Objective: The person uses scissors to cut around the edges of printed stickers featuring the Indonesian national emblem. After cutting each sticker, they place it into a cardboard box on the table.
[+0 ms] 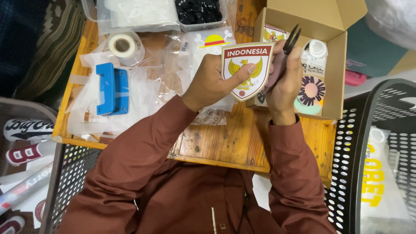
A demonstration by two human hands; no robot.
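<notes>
2 hands up over the tabletop (242,143): left hand (212,82) pinches a shield-shaped patch (247,69) w/ thumb on its face; right hand (284,80) grips its edge plus dark snips (291,39). Patch looks cut out already, prob. edge trimming left. More patches sit in the box (338,73).

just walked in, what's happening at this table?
A person in a brown shirt holds a shield-shaped patch with a gold bird in the left hand, thumb on its face. The right hand grips small black snips at the patch's right edge. Behind sits an open cardboard box with more patches. On the wooden table to the left lie a blue tool and a roll of tape.
</notes>
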